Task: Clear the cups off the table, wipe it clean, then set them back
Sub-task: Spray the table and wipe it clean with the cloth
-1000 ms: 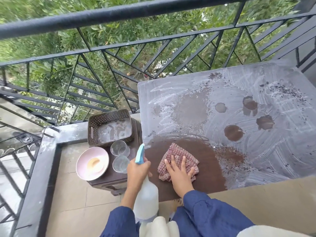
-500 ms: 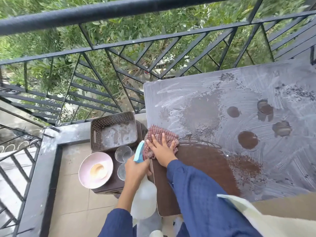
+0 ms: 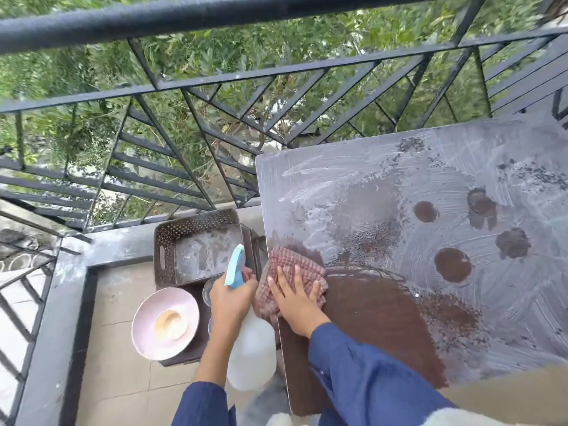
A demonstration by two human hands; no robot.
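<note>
Red-checked cloth [image 3: 289, 260], soft and limp I judge, sits at the table's [image 3: 384, 333] left edge under my spread, flat right hand [image 3: 296, 302], best pressed from above; my left hand [image 3: 229, 298] grips the spray bottle [image 3: 252, 355].

Both arms wear loose long sleeves of plain dark blue cloth. The left sleeve [image 3: 203, 404] ends partway along the forearm, while the right sleeve [image 3: 368, 379], softly creased, reaches close to the wrist. The left hand [image 3: 232, 299] and right hand [image 3: 295, 298] are bare. Pale cream fabric [image 3: 498, 395] shows, blurred, at the near right edge
</note>
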